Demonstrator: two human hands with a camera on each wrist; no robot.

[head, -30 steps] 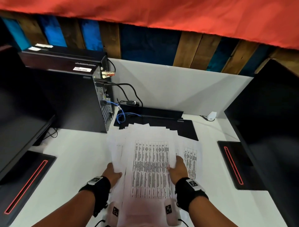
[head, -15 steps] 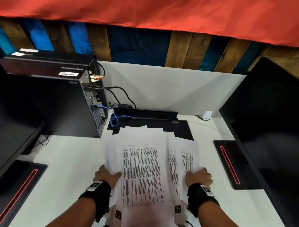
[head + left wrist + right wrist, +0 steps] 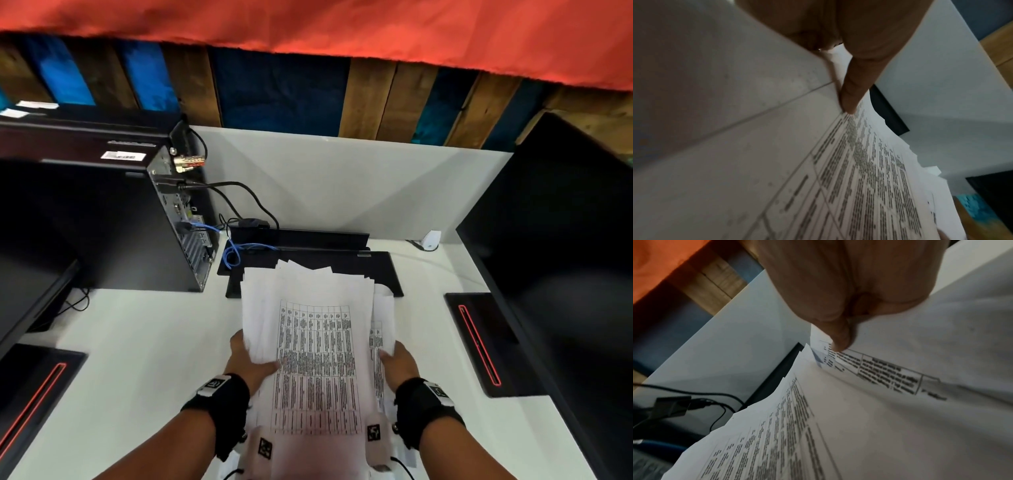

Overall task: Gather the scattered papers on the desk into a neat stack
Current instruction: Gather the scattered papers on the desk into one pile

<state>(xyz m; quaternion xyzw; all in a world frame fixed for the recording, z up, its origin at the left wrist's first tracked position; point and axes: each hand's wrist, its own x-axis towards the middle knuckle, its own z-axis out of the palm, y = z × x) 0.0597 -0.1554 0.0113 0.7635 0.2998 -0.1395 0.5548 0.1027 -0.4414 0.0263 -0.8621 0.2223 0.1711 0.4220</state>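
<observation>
Gripping papers w/ both hands, left & right.

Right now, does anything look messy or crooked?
Yes. The papers are not squared: sheet corners fan out unevenly at the far edge, over the black laptop. The left hand and right hand grip the sides.

Left hand, thumb on printed papers, white desk

A white desk meets a white partition; above it, a wall of brown and blue planks under red cloth. Black monitors flank both sides, a computer tower stands left.
</observation>
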